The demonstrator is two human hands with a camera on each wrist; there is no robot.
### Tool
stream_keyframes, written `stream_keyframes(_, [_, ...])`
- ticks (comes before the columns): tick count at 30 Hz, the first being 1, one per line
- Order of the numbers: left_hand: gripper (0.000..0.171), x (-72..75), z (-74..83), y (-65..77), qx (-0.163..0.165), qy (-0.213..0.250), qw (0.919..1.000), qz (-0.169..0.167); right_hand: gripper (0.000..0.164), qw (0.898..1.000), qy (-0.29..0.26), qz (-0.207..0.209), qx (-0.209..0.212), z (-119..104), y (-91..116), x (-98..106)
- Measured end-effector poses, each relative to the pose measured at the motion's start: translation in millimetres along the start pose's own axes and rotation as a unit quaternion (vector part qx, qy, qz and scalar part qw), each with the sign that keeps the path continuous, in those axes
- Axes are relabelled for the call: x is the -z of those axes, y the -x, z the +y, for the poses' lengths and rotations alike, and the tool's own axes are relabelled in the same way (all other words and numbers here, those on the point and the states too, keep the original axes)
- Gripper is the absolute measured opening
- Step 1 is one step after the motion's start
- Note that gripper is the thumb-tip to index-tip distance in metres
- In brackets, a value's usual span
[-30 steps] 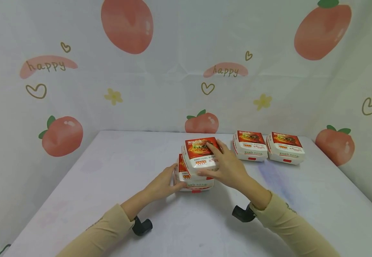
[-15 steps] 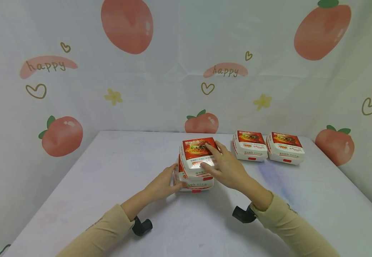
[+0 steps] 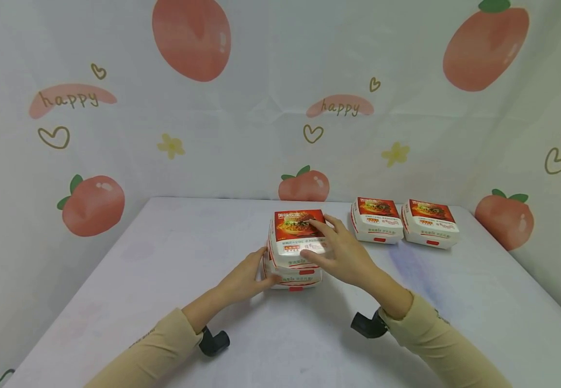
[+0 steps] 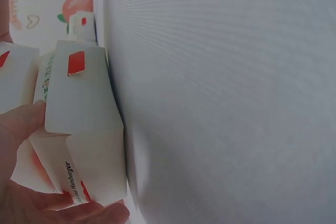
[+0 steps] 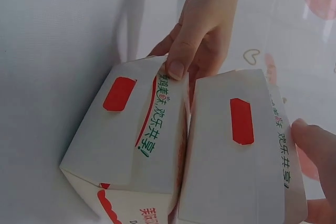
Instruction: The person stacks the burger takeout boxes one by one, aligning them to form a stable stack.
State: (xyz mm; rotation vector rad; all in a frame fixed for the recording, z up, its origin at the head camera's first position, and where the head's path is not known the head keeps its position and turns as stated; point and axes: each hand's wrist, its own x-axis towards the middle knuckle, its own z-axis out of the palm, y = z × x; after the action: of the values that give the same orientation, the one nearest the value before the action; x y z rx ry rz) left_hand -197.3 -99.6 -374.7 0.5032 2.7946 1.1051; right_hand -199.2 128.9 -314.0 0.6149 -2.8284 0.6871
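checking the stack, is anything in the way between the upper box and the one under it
Nothing visible stands between the upper box and the lower box. The left hand has its thumb on the lower box's edge, beside the gap, not in it. The far side is hidden.

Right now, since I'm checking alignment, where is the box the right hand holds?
In the head view, the upper box is just right of centre, directly over the lower box, which the left hand holds.
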Motion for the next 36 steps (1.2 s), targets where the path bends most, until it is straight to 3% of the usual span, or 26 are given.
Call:
stream_keyframes(8, [0.082,0.7,1.0,0.8,0.006,-0.003,1.0,-0.002,0.072,1.0,-0.007,0.02,0.008,-1,-1,-3])
stream_keyframes(13, [0.08,0.9,0.4,0.5,-0.007,0.004,1.0,-0.002,0.074,0.999,-0.004,0.032,0.007,-3,-2,-5])
stream_keyframes(23, [0.074,2.1,0.9,0.2,-0.032,0.022,0.9992,-0.004,0.076,1.0,-0.009,0.021,-0.02,-10,-2,-5])
stream_keyframes(36, [0.073,1.4,-1.2,-1.3,-0.042,0.027,0.9987,-0.005,0.075,0.999,-0.017,0.028,-0.012,-9,-4,-6])
